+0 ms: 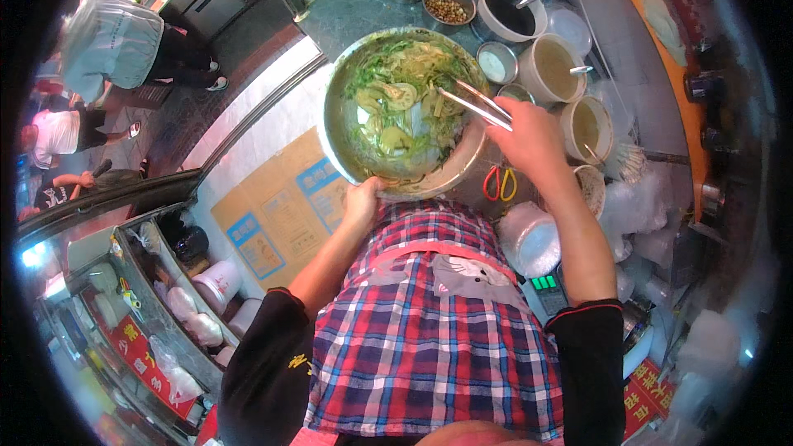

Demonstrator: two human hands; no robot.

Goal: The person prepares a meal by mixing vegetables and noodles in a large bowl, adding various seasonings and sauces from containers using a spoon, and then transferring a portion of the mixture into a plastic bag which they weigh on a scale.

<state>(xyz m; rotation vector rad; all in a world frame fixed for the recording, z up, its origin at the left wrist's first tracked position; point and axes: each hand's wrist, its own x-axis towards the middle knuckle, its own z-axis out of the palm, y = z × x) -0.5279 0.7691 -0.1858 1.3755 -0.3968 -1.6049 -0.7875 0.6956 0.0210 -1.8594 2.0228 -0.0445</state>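
Observation:
A large metal mixing bowl (332, 130) stands before me, tilted a little towards me. Inside lies a dressed mix of green leaves, pale strips and a lotus root slice (403, 96). My left hand (364, 198) grips the bowl's near rim, the thumb on top and the fingers hidden below. In my right hand (530, 133) are metal tongs (477, 105), their tips in the food at the bowl's right side. Whether the tips pinch any of it, I cannot tell. Scissors with red and yellow handles (499, 183) lie just below my right wrist.
Beyond the bowl stand a pot of peanuts (447, 9), a bowl of white seasoning (495, 64) and tubs of dark sauce (509, 12). More tubs (585, 130) line the right side. Flattened cardboard (279, 210) lies at left. People (114, 37) are past the counter frame.

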